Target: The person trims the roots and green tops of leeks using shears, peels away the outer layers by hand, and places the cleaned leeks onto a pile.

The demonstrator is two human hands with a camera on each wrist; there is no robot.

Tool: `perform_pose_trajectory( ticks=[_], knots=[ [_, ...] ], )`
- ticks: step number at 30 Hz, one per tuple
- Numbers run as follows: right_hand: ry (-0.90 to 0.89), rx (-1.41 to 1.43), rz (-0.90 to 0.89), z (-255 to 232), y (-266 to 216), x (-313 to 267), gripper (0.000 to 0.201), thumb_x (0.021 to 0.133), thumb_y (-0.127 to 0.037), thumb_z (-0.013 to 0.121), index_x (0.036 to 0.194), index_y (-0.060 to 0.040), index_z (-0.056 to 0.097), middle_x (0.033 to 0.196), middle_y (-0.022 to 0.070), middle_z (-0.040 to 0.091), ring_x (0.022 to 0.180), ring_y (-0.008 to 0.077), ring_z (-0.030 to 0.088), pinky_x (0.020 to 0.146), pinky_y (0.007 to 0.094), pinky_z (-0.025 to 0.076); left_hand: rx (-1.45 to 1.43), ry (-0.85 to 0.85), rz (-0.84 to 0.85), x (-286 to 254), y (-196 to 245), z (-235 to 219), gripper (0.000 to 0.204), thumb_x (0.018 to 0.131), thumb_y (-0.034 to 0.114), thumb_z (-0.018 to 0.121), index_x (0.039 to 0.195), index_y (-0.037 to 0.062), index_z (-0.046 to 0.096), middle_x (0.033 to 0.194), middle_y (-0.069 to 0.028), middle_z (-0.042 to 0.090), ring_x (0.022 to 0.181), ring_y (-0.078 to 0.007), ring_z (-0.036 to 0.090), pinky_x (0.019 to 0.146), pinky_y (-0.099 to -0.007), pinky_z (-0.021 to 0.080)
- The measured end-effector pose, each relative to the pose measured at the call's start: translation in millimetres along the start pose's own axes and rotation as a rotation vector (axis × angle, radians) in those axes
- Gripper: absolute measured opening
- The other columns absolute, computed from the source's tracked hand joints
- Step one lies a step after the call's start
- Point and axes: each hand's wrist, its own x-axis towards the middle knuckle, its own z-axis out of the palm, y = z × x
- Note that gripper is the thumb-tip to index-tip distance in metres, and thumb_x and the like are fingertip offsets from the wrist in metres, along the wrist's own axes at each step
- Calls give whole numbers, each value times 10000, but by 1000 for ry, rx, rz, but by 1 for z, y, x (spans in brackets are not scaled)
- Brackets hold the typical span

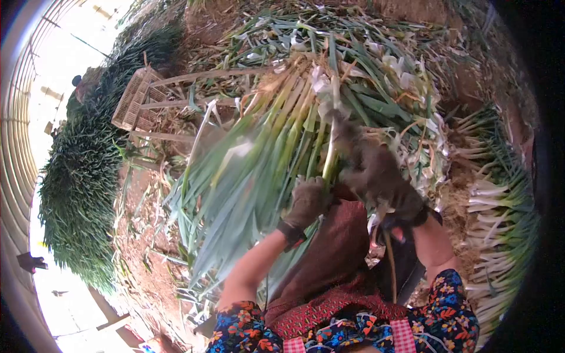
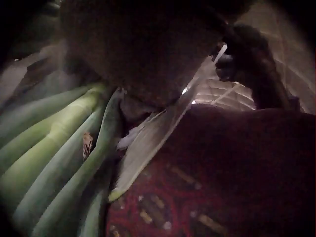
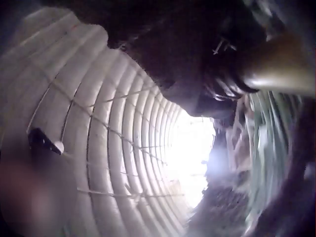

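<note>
In the head view, my gloved left hand [image 1: 309, 203] grips a green onion [image 1: 331, 156] low on its stalk, over the lap. Its pale root end points away and up. Green leaves [image 2: 54, 128] fan out beneath that glove in the left wrist view, beside a loose whitish leaf strip [image 2: 153, 143]. Motion blurs my gloved right hand [image 1: 379, 176], which is at the right of the same stalk. The right wrist view has its dark fingers [image 3: 227, 86] curled at the pale stalk [image 3: 281, 64]. A large bunch of green onions [image 1: 265, 141] lies just ahead and left.
Stripped leaves [image 1: 406, 76] cover the ground ahead. A row of pale-stalked green onions [image 1: 488, 200] lies at right. Far left is a tall heap of green onions [image 1: 82, 182]. A slatted wooden seat [image 1: 138, 100] lies near it. A brown cloth [image 1: 323, 253] covers the lap.
</note>
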Motion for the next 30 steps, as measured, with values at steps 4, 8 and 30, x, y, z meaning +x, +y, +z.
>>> perform_pose_trajectory(
  ticks=[4, 8, 30],
  knots=[
    [-256, -148, -135, 67, 33, 0, 744, 712, -366, 749, 1285, 16, 469, 953, 268, 670, 881, 431, 651, 792, 472, 520, -364, 98, 122, -6, -9, 14, 328, 772, 316, 700, 973, 62, 646, 809, -210, 638, 771, -432, 637, 629, -472, 496],
    [-309, -160, -28, 65, 21, 17, 850, 681, -411, 746, 1334, 43, 444, 969, 302, 661, 916, 472, 640, 817, 497, 514, -516, 113, -8, -12, -31, 54, 216, 779, 265, 678, 863, 66, 675, 801, -199, 638, 795, -396, 647, 629, -471, 484],
    [-265, -160, -45, 73, 19, 15, 704, 703, -395, 717, 1207, 52, 512, 888, 283, 657, 869, 444, 656, 785, 499, 522, 197, 89, -169, 86, -138, -40, 235, 816, 317, 640, 784, 88, 684, 759, -194, 680, 731, -413, 677, 645, -506, 529]
  ],
)
